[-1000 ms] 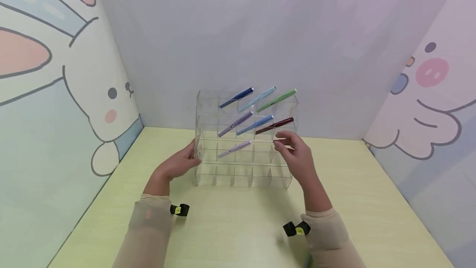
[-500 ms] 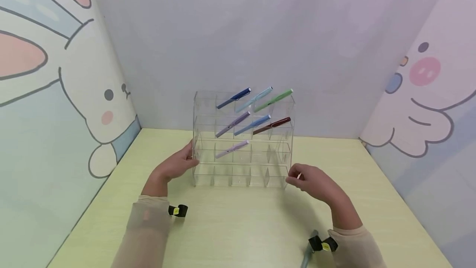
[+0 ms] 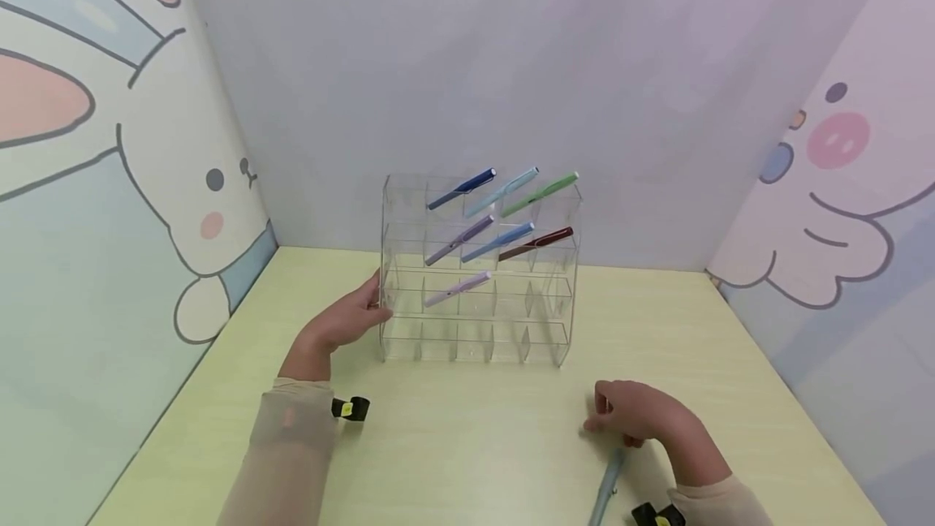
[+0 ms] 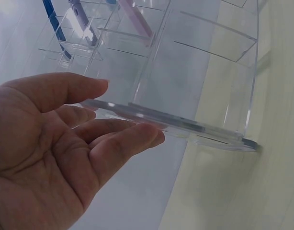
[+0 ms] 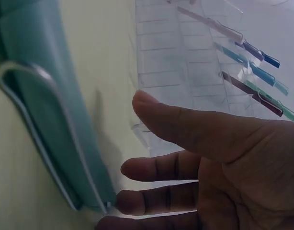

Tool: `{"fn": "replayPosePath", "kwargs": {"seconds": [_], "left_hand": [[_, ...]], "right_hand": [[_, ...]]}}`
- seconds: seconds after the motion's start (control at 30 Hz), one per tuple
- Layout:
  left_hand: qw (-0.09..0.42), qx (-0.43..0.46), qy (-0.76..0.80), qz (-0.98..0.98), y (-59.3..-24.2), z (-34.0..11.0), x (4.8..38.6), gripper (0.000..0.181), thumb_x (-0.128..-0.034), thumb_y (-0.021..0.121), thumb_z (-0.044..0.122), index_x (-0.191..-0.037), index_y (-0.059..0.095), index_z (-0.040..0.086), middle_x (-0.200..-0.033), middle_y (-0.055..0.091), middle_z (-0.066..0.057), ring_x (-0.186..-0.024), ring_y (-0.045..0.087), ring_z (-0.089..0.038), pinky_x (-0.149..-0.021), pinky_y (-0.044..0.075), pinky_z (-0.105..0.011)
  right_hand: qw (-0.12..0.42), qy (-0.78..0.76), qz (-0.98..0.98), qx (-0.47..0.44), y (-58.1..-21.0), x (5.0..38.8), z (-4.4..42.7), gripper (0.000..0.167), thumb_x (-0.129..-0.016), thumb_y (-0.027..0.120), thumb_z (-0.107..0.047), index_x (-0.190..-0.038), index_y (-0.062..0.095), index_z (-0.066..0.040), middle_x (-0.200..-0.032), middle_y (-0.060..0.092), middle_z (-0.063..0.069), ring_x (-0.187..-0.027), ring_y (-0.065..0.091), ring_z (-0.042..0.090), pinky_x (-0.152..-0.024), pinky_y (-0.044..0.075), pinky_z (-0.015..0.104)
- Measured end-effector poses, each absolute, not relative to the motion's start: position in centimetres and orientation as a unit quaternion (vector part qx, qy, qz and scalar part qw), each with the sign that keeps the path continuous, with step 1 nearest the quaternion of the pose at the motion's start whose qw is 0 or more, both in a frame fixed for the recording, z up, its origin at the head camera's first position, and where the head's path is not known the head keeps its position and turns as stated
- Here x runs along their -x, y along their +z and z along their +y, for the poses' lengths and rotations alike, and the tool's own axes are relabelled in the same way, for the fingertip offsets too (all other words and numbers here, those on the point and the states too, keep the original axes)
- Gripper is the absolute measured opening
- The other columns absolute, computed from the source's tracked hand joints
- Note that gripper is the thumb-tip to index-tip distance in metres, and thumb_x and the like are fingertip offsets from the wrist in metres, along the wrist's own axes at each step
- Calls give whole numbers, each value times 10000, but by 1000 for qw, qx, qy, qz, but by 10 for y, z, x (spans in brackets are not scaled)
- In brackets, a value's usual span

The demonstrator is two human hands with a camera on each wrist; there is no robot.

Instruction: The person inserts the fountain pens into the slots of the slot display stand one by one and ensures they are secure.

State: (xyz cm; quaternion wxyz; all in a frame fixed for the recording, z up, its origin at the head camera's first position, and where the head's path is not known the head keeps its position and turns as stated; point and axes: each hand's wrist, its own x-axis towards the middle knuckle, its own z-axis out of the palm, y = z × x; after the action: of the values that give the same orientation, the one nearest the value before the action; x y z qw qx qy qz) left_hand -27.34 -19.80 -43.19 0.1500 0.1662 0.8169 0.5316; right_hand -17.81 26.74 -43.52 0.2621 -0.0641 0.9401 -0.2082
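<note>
A clear acrylic pen rack (image 3: 475, 318) with stepped tiers stands on the table. My left hand (image 3: 339, 327) grips its left side panel, thumb on one face and fingers on the other, as the left wrist view shows. My right hand (image 3: 643, 416) holds nothing and is low over the table, in front and right of the rack. Close to it lies a teal capped pen (image 3: 606, 489) with a wire clip (image 5: 65, 110). Slanted in the rack are pens in dark blue (image 3: 462, 189), light blue (image 3: 502, 191), green (image 3: 539, 195), purple (image 3: 460, 240), mid-blue (image 3: 498, 242), dark red (image 3: 536, 243) and lilac (image 3: 457, 289).
The pale yellow tabletop (image 3: 453, 437) meets a plain grey wall (image 3: 475, 63) behind the rack. Side walls with cartoon animals (image 3: 212, 201) close in the left and right. A black wrist camera (image 3: 351, 409) sits on the left sleeve.
My right hand has come down from the rack's right side toward the front right of the table, near the teal pen. The left hand keeps its grip; the pens in the rack stay put.
</note>
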Motion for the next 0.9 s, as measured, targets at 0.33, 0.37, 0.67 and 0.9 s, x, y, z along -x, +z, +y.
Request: {"fn": "replayPosePath", "kwargs": {"seconds": [0.33, 0.37, 0.67, 0.9], "left_hand": [[147, -169, 534, 815, -430, -198, 271, 818, -1014, 499, 135, -1548, -36, 447, -1659, 27, -31, -1483, 194, -375, -1135, 260, -602], [147, -169, 535, 815, -429, -197, 270, 820, -1014, 500, 133, -1551, -39, 437, -1660, 21, -40, -1484, 193, -373, -1137, 260, -598], [146, -175, 536, 813, -430, -198, 274, 818, -1016, 493, 130, -1550, -45, 437, -1657, -8, 2, -1489, 158, -385, -1143, 245, -595], [153, -175, 542, 808, -429, -198, 273, 818, -1015, 494, 129, -1566, -48, 397, -1660, -23, -27, -1495, 134, -379, -1150, 221, -600]], "right_hand": [[259, -216, 938, 76, -441, 161, 261, 312, -825, 776, -328, -854, 526, -143, -716, 559, 48, -461, 554, 199, -458, 442, 326], [261, -212, 939, 69, -441, 159, 262, 326, -818, 780, -340, -855, 523, -143, -713, 560, 49, -459, 556, 202, -456, 440, 327], [271, -267, 918, 113, -448, 149, 262, 226, -790, 711, -48, -843, 497, -96, -787, 512, 78, -458, 575, 205, -438, 462, 324], [251, -275, 915, 157, -447, 159, 264, 138, -847, 670, -45, -875, 547, -102, -762, 548, 35, -534, 567, 175, -492, 436, 288]]}}
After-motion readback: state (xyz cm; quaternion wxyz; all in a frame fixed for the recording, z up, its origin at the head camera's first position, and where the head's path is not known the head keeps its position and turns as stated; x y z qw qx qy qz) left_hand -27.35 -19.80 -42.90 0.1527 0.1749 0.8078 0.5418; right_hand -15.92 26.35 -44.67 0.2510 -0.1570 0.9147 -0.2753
